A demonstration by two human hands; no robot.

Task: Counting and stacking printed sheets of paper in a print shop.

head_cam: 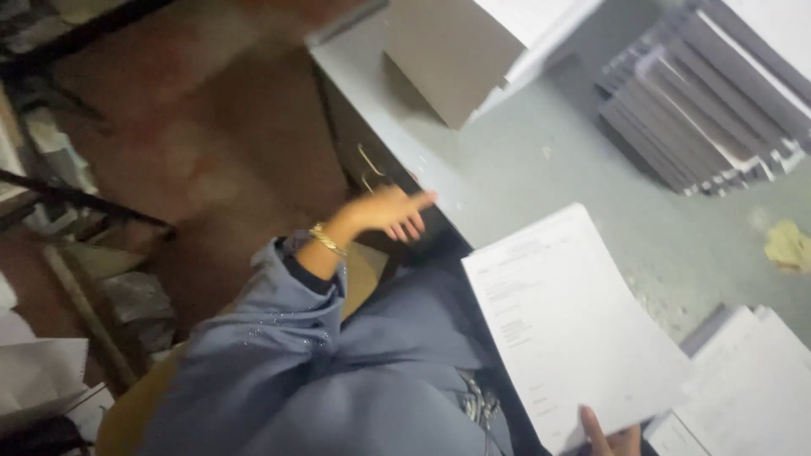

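My left hand (390,213) hangs in the air by the front edge of the grey desk (541,160), close to its drawer handles (369,167). Its fingers are spread and hold nothing. A gold bracelet (327,241) sits on that wrist above a blue-grey sleeve (279,329). My right hand (610,437) shows only at the bottom edge, pinching the near corner of a white printed sheet (566,321) that lies tilted over the desk's edge.
A stack of grey booklets (701,110) sits at the back right. A brown card sheet (452,55) lies at the back. More white papers (743,388) are at the lower right. A crumpled yellow scrap (787,245) is at far right. Clutter covers the reddish floor at left.
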